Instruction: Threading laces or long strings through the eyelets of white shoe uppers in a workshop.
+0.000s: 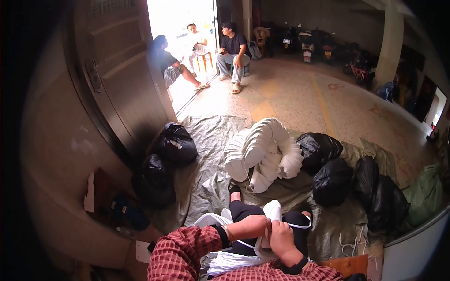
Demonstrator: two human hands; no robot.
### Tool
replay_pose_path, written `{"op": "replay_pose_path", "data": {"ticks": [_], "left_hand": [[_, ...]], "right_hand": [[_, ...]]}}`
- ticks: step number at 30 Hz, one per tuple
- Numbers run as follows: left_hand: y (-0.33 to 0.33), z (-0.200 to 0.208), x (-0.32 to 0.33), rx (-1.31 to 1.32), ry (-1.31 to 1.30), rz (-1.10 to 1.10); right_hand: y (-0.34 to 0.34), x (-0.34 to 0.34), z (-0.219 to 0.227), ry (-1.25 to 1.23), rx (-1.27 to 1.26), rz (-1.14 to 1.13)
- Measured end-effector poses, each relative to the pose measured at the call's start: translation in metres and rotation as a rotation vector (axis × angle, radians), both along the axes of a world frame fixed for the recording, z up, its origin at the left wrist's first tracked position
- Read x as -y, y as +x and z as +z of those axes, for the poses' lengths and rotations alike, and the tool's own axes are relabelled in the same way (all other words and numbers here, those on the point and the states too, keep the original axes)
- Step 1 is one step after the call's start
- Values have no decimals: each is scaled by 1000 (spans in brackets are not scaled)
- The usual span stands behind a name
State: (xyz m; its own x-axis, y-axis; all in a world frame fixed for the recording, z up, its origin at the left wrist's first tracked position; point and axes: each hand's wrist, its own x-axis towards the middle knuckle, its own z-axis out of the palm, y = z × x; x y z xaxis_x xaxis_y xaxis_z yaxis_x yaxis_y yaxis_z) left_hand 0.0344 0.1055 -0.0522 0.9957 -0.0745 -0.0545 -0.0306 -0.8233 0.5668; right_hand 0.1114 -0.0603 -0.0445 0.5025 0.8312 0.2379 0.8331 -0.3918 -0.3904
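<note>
White, tube-like piece (273, 209) front and centre, standing up between two bent knees, and both hands are right on it! Left hand (251, 226) comes across with fingers curled tightly in, closed on the near left side of the piece; exactly where its fingertips sit, I can't tell. Right hand (283, 238) is just beside it, nearly touching, fingers bent closed round the piece's lower right, thumb side turned toward the left hand. So the rounded top pokes up beyond the knuckles, with more white material hanging below the grip.

Down in the lap, a bundle of white strips (233, 263) spreads under the wrists, and a thin white strap (300, 226) crosses the right knee. Red checked sleeves (176, 248) end in dark cuffs.

Just past the feet, what a heap: a curved stack of nested white pieces (267, 143), ridged like a fan, resting on a crumpled grey-green tarp (206, 187). Black plastic bags flank it, two on the left (174, 144) by the wooden door (124, 65), several more on the right (333, 182), with a green sack (424, 194) beyond those. White cords (354, 242) lie loose near the right hip.

Out by the bright doorway, three seated people (234, 47) gather on low seats, and parked motorbikes (307, 44) line the dim back of the room.
</note>
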Motion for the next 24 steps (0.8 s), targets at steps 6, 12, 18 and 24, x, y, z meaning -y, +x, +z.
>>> {"op": "replay_pose_path", "data": {"ticks": [6,12,18,24], "left_hand": [[1,-12,-1,30,-114,80],[-3,-3,3,91,-167,111],[-6,-9,13,77,-174,134],[-5,7,23,148,-64,353]], "right_hand": [[0,-13,-2,-100,108,-58],[7,-14,6,-52,276,31],[3,-9,3,-118,257,19],[7,21,36,-74,194,28]]}}
